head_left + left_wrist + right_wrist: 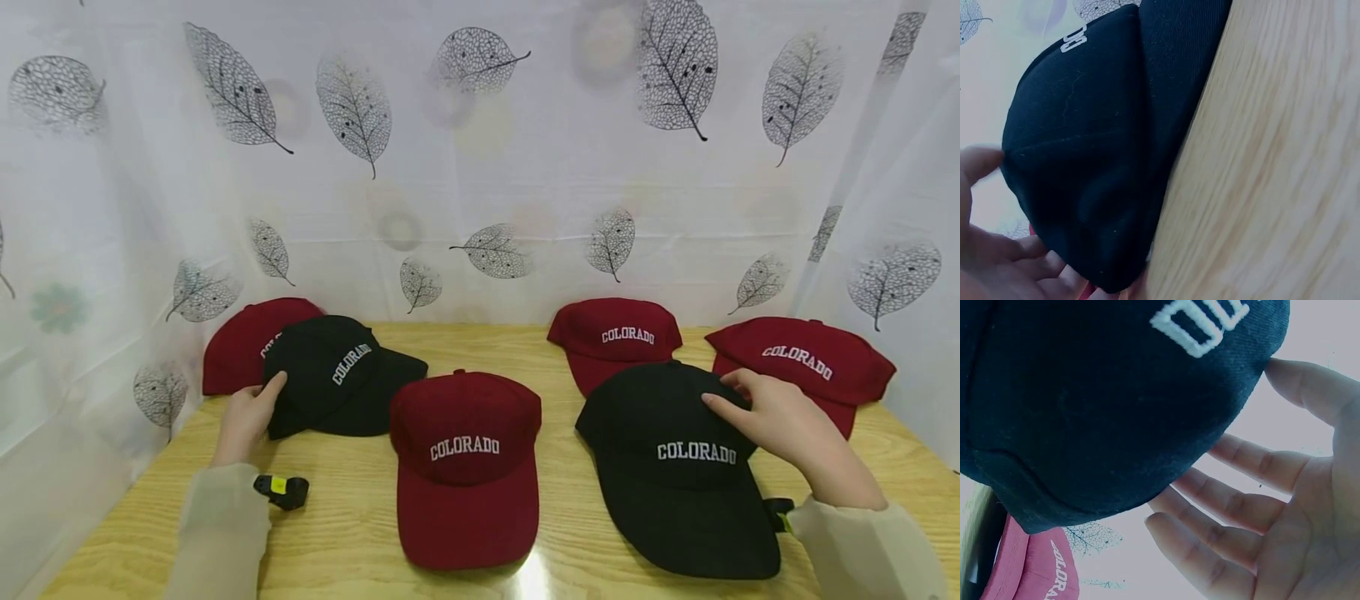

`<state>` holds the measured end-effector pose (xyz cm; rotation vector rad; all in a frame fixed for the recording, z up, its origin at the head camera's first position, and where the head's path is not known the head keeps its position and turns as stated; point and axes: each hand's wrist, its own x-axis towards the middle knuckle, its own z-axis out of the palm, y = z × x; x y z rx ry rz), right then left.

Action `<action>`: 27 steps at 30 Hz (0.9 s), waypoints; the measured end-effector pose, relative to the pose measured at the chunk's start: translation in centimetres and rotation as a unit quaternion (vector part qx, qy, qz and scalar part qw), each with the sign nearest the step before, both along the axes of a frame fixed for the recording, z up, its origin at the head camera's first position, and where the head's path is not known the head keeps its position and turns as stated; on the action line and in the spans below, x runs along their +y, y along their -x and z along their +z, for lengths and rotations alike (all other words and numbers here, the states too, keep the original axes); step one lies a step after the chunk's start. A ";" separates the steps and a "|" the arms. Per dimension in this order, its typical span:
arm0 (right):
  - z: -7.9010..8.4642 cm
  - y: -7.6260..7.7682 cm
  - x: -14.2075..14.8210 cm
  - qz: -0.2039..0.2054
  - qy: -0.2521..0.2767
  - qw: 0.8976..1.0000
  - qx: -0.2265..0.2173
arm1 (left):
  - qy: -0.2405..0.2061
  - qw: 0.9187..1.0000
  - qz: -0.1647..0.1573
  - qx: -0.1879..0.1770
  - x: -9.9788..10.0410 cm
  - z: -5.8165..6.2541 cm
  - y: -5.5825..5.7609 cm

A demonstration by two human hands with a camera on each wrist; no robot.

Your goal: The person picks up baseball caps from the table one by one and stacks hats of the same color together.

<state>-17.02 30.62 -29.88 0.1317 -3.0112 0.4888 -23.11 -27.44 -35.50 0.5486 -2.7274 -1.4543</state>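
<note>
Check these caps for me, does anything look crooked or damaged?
No damage shows. The black cap on the left looks askew: its brim points rightward and it partly covers a red cap behind it, while the middle red cap points its brim straight to the near side.

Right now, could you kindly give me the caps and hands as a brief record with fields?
left hand: touches left black cap
right hand: touches right black cap at the crown
front red cap: centre, brim toward the head camera
rear row: far-left red cap, behind left black cap; inner-right red cap; far-right red cap
lettering: white COLORADO, partly hidden on far-left red cap
surface: wood-grain table
backdrop: leaf-print curtain
</note>
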 end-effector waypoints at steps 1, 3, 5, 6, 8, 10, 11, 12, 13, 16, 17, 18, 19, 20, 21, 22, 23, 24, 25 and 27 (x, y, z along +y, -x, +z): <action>0.0 0.0 0.0 0.000 0.000 1.000 0.001 | -0.015 1.000 -0.006 -0.006 -0.1 0.0 0.0; 0.0 0.0 0.0 0.001 -0.001 1.000 0.002 | -0.040 0.999 -0.018 -0.015 -0.2 -0.1 0.0; 0.0 0.0 0.0 0.001 -0.002 1.000 0.003 | -0.088 0.996 -0.019 -0.019 -0.3 -0.3 -0.1; 0.0 0.0 0.0 0.001 -0.002 1.000 0.004 | -0.108 0.994 -0.018 -0.020 -0.3 -0.3 -0.1; 0.0 0.0 0.0 0.000 -0.002 1.000 0.002 | -0.137 0.990 -0.015 -0.021 -0.4 -0.4 -0.2; 0.1 0.0 0.0 0.000 -0.001 1.000 0.001 | -0.173 0.985 -0.013 -0.019 -0.4 -0.3 -0.1; 0.1 0.0 0.0 0.000 0.000 1.000 -0.001 | -0.185 0.982 -0.014 -0.018 -0.5 -0.3 -0.1; 0.1 0.0 0.0 0.000 0.000 1.000 -0.001 | -0.195 0.980 -0.014 -0.018 -0.5 -0.3 0.0; 0.1 0.0 0.0 0.000 0.000 1.000 -0.002 | -0.203 0.979 -0.016 -0.016 -0.5 -0.3 0.0; 0.1 0.0 0.0 -0.001 0.000 1.000 -0.005 | -0.238 0.971 -0.019 -0.007 -0.4 -0.3 0.2; 0.1 0.0 0.0 -0.001 0.000 1.000 -0.005 | -0.244 0.970 -0.020 -0.003 -0.3 -0.2 0.2; 0.1 0.0 0.0 -0.002 -0.001 1.000 -0.006 | -0.251 0.968 -0.020 0.003 -0.2 -0.2 0.2; 0.1 0.0 0.0 -0.002 -0.001 1.000 -0.007 | -0.255 0.967 -0.021 0.010 -0.1 -0.2 0.3; 0.1 -0.1 0.0 -0.002 -0.002 1.000 -0.007 | -0.256 0.966 -0.022 0.017 0.0 -0.1 0.3; 0.1 -0.1 0.0 -0.002 -0.003 1.000 -0.008 | -0.251 0.968 -0.022 0.023 0.1 -0.1 0.3; 0.0 -0.1 0.0 -0.002 -0.003 1.000 -0.007 | -0.245 0.969 -0.023 0.029 0.3 0.0 0.3; 0.0 -0.1 0.0 -0.003 -0.003 1.000 -0.007 | -0.241 0.969 -0.023 0.039 0.5 0.1 0.3; 0.0 -0.1 0.0 -0.003 -0.003 1.000 -0.007 | -0.238 0.970 -0.024 0.048 0.7 0.2 0.4; 0.0 -0.1 0.0 -0.003 -0.004 1.000 -0.007 | -0.233 0.971 -0.025 0.057 0.9 0.3 0.4; 0.0 -0.1 0.0 -0.003 -0.003 1.000 -0.007 | -0.224 0.971 -0.024 0.076 1.3 0.6 0.4</action>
